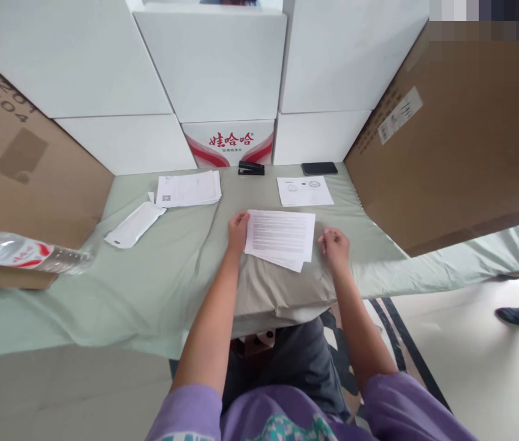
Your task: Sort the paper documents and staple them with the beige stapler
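Several printed sheets of paper lie in front of me on the cloth-covered table, slightly fanned, with a lower sheet showing at the bottom edge. My left hand is closed on their upper left edge, thumb on top. Just right of the sheets, apart from them, is my right hand. Its fingers are curled in toward the thumb, and whatever they hold, if anything, is too small or hidden to make out. Beyond the sheets stands a black stapler.
A paper stack and a white packet lie left. Stamped paper and a black phone lie back right. A water bottle is at far left. Cardboard and white boxes wall the table.
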Available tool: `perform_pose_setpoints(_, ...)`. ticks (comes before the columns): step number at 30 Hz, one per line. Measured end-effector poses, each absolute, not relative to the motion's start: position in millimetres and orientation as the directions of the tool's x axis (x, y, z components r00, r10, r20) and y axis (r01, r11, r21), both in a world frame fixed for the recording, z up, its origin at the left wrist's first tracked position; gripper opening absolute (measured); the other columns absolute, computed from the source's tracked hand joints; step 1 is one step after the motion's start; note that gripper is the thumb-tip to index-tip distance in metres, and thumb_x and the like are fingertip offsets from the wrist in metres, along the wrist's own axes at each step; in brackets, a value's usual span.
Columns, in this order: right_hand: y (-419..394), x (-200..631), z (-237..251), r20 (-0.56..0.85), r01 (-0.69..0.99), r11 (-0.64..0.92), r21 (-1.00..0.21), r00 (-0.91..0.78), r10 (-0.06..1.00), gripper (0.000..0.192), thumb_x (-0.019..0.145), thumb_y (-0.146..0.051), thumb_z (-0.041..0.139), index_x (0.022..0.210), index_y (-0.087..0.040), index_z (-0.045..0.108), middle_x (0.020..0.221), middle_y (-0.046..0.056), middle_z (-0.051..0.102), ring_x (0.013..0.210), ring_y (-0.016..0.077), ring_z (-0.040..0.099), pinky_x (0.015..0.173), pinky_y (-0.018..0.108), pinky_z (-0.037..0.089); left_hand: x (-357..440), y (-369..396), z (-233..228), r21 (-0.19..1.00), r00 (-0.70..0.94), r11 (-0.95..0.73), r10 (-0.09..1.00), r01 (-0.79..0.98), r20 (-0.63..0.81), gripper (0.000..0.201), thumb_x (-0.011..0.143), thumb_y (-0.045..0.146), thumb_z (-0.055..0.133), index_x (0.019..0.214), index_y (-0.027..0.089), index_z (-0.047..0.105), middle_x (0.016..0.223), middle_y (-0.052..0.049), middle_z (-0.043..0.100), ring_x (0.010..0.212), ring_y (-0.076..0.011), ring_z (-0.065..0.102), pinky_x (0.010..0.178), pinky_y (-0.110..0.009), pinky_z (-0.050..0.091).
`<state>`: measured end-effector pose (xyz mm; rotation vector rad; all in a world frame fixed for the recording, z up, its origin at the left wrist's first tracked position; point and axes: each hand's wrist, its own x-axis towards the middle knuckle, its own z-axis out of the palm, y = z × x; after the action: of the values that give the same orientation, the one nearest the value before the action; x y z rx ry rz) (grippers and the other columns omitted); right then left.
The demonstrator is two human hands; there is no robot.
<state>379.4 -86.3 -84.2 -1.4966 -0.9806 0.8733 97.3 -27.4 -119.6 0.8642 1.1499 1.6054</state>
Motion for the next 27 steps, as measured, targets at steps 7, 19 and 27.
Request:
perform_pose_setpoints(7, -97.8, 373.3, -75.9, -0.183, 0.126, -0.168, -0.978, -0.115, 0.976, 0.051, 0.084, -0.069, 0.059, 0.086, -0.019, 0.068, 0.075, 0.005, 0.07, 0.058, 0.0152, 0.06, 0.05, 0.028, 0.046, 96.5, -24.5, -117.5, 0.942, -0.298, -0.088, 0.954, -0.323, -0.013, 0.026, 0.074, 0.043, 0.076, 0.074, 0.018, 0.068, 0.068, 0.001, 0.065, 0.063, -0.0127, 0.057, 0.061, -0.025, 0.045)
perform_pose_setpoints(19, -86.0, 387.4, -79.6, -0.089, 0.132, -0.117, -0.984, 0.202, 0.975, 0.042, 0.079, -0.062, 0.068, 0.075, -0.022, 0.055, 0.047, -0.002, 0.053, 0.04, 0.013, 0.047, 0.038, 0.027, 0.038, 86.2, -20.5, -113.2, 0.829, -0.104, 0.054, 0.986, -0.556, -0.133, 0.036, 0.075, 0.048, 0.077, 0.092, 0.019, 0.065, 0.087, -0.01, 0.075, 0.083, -0.023, 0.073, 0.081, -0.037, 0.053)
perform_pose_setpoints(27, 36.7, 452.5, -66.5, -0.092, 0.019, -0.104, -0.994, 0.332, 0.939, 0.032, 0.076, -0.042, 0.076, 0.08, -0.021, 0.052, 0.054, -0.006, 0.048, 0.039, 0.0067, 0.035, 0.032, 0.022, 0.025, 66.8, -14.2, -114.9, 0.595, -0.084, 0.078, 0.967, -0.8, -0.24, 0.025, 0.091, 0.043, 0.056, 0.098, 0.021, 0.067, 0.105, -0.01, 0.075, 0.098, -0.0182, 0.072, 0.094, -0.034, 0.052)
